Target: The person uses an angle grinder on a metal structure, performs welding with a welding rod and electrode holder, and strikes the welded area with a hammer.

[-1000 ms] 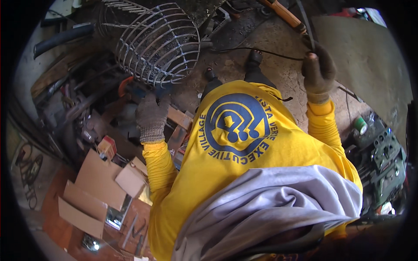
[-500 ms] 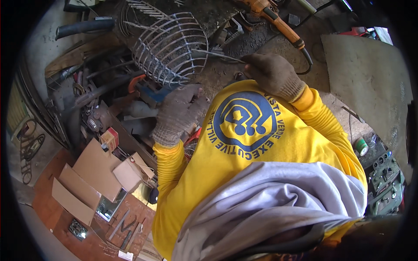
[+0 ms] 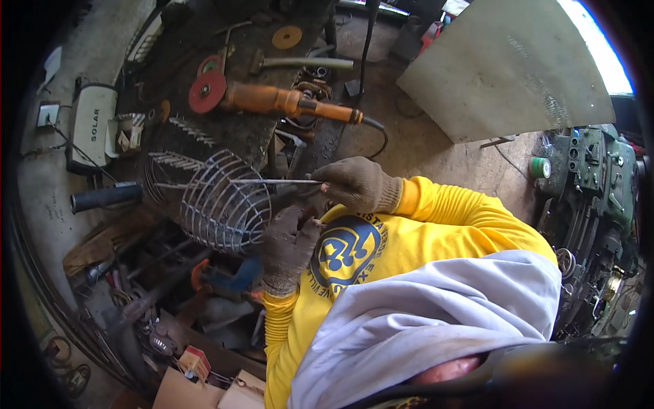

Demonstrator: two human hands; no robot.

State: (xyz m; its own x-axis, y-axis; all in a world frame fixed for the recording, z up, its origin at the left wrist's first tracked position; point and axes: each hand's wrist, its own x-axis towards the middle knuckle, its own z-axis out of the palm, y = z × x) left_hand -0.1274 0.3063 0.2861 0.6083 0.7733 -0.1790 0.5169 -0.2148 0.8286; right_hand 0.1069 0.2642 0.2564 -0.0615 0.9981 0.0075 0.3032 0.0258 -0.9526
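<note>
A rounded cage of welded metal bars [image 3: 221, 208] stands in front of me, left of my hands. My right hand [image 3: 357, 184], in a brown knit glove, pinches the near end of a thin straight metal rod [image 3: 283, 181]. The rod points left, nearly level, and its far end overlaps the cage's upper bars; whether it touches them I cannot tell. My left hand [image 3: 289, 245], gloved the same way, is close by the cage's lower right rim with its fingers curled. What lies inside those fingers, if anything, is hidden.
An orange angle grinder [image 3: 262, 101] with a red disc lies on the dark workbench [image 3: 184, 112], beside a hammer [image 3: 306, 63] and a tan disc [image 3: 287, 37]. A large metal sheet [image 3: 507, 75] stands right. Green machinery [image 3: 593, 177] and a green can [image 3: 540, 168] are far right. Cardboard boxes [image 3: 187, 392] sit lower left.
My view has turned, bringing more of the bench and grinder in. The rod stays in my right hand and is now closer to level. My left hand remains curled near the cage.
</note>
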